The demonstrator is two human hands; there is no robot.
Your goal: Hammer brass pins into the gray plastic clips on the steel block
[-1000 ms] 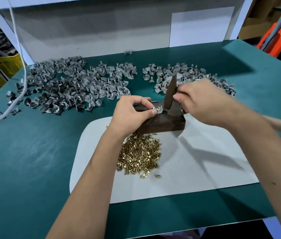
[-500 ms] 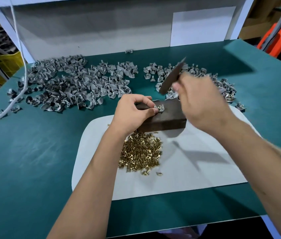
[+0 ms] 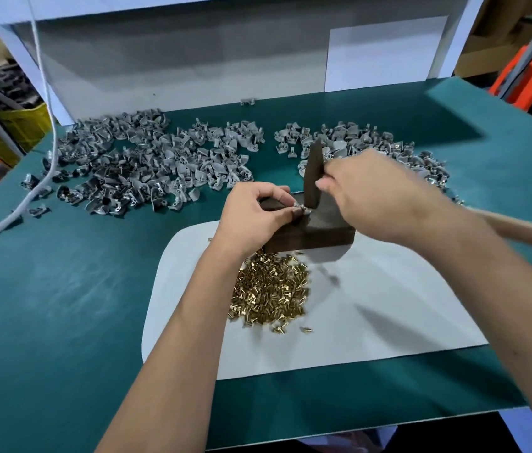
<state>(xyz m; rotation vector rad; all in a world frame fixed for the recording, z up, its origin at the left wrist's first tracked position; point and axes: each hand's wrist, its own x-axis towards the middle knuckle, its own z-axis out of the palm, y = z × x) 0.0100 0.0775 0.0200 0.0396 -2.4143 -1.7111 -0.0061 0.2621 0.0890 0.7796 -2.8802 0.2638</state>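
Mid-batch: left hand (image 3: 251, 214) pinched a clip (image 3: 298, 211) on the steel block (image 3: 320, 228) at frame centre, right hand (image 3: 375, 197) gripped the hammer (image 3: 313, 178) on it; brass pins (image 3: 271, 294) and upper-left clip pile (image 3: 147, 165) looked largely undone.

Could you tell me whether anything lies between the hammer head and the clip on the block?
Nothing visible does. The hammer head stands right over the clip, which the left hand pinches on the block; its fingertips sit close beside the strike point.
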